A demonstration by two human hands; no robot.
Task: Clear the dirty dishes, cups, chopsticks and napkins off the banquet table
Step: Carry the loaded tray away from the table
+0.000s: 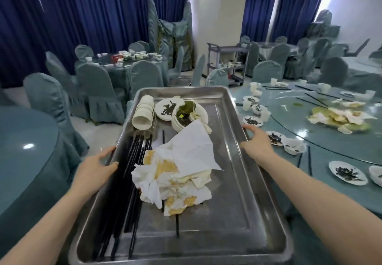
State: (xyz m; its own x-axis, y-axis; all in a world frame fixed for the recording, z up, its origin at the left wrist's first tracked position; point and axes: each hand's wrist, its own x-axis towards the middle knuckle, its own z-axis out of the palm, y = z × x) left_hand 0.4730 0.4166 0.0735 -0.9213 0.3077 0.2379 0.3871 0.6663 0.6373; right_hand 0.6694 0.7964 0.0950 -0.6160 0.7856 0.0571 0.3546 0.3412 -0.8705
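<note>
Both hands carry the tray (244, 192) by its long sides, the left hand (95, 166) with its grip clamped on the left rim and the right hand (257, 139) clamped on the right rim, likely to keep the load level. Chopsticks (126, 173) lie along the left wall, napkins (177, 173) are heaped mid-tray, and cups (143, 112) and plates (168, 108) sit at the far end, so nothing rolls. More dirty dishes (348, 172) remain on the worktop (322, 140) to the right.

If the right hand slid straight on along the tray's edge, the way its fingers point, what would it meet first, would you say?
Probably nothing on the tray: the right hand grips the tray rim, fingers pointing along it, and the rim ahead looks bare. Depth is unclear.
</note>
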